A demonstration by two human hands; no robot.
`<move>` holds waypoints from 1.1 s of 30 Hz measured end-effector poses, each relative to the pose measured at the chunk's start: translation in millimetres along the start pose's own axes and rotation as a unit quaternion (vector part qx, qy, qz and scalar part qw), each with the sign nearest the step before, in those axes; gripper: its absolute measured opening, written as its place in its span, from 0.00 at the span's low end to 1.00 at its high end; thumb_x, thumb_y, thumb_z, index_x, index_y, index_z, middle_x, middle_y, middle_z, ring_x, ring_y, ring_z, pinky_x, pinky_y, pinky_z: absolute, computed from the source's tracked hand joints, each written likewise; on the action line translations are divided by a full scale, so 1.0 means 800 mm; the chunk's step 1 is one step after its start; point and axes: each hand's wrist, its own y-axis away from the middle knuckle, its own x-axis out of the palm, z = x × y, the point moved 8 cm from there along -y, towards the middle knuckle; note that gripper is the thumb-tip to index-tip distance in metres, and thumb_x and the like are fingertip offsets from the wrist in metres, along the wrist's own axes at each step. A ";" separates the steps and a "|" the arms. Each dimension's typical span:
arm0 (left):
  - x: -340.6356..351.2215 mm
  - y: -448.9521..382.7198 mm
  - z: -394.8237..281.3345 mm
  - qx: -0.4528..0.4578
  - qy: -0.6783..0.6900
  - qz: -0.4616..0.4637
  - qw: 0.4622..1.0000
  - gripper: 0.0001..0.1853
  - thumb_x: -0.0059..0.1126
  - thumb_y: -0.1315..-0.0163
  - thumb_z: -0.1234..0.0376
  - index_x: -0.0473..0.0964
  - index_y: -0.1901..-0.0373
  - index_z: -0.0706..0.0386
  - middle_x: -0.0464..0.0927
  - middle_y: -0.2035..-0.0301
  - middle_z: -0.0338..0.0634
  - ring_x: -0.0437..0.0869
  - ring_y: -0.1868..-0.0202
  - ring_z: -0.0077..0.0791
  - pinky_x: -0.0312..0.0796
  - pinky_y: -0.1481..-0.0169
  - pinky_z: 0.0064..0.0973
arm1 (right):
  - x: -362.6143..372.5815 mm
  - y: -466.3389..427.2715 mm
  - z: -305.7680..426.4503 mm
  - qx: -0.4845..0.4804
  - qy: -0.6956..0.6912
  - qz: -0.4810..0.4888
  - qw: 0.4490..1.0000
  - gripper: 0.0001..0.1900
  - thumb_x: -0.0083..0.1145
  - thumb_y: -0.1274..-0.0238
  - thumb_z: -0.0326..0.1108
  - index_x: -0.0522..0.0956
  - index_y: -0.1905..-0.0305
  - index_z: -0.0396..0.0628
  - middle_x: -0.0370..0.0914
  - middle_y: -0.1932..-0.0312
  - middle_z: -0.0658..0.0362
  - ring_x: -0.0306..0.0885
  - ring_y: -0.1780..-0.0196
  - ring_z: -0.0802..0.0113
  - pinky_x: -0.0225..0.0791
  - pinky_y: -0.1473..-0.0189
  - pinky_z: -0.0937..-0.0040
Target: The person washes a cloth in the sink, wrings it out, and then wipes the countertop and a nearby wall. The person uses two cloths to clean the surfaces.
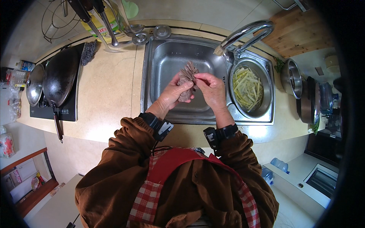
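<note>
Over the large basin of a stainless steel sink (188, 114), both hands are on a bunched grey-brown piece (186, 82) that looks like a cloth. My left hand (174, 91) grips its rounded lower part, with the thumb across the front and fingertips showing beneath. Gathered folds stick up above that grip. My right hand (211, 87) pinches the right edge of these folds between thumb and fingers. In the smaller basin on the right, a round metal bowl (267, 94) holds pale green vegetable strips (247, 88), apparently in water.
A chrome faucet (245, 31) arches behind the sink. To the left, a black wok (61, 74) and a metal lid (34, 85) rest on a cooktop (68, 112). Ladles (140, 38) hang at the back left. Another metal bowl (293, 79) and a pot (308, 99) stand at right.
</note>
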 end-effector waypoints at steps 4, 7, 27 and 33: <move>0.002 0.000 -0.010 0.015 -0.023 -0.018 0.999 0.25 0.68 0.34 0.61 0.71 0.38 0.53 0.83 0.63 0.43 0.86 0.71 0.32 0.79 0.71 0.28 | 0.006 0.005 0.020 -0.034 0.101 0.024 0.994 0.11 0.61 0.30 0.29 0.85 0.47 0.41 0.88 0.57 0.52 0.86 0.56 0.72 0.78 0.55 0.74; 0.005 0.002 -0.013 -0.008 0.046 0.018 0.999 0.22 0.65 0.35 0.64 0.73 0.41 0.58 0.82 0.65 0.43 0.86 0.71 0.33 0.79 0.70 0.28 | 0.008 0.007 0.029 -0.072 -0.044 0.062 0.995 0.14 0.58 0.27 0.33 0.82 0.41 0.44 0.88 0.59 0.55 0.85 0.57 0.71 0.76 0.56 0.74; 0.108 0.069 -0.001 -0.029 0.338 0.230 0.912 0.25 0.56 0.32 0.49 0.71 0.43 0.58 0.77 0.60 0.44 0.76 0.68 0.35 0.68 0.67 0.29 | 0.007 0.007 0.096 -0.131 -0.246 0.246 0.928 0.21 0.80 0.56 0.28 0.79 0.56 0.44 0.82 0.57 0.58 0.83 0.51 0.68 0.77 0.46 0.67; 0.116 0.068 0.009 -0.091 0.320 0.223 0.916 0.36 0.59 0.37 0.35 0.71 0.42 0.54 0.77 0.58 0.42 0.75 0.65 0.33 0.67 0.67 0.26 | -0.004 0.009 0.091 -0.090 -0.246 0.178 0.949 0.14 0.73 0.49 0.22 0.77 0.60 0.44 0.79 0.59 0.62 0.80 0.54 0.74 0.75 0.48 0.71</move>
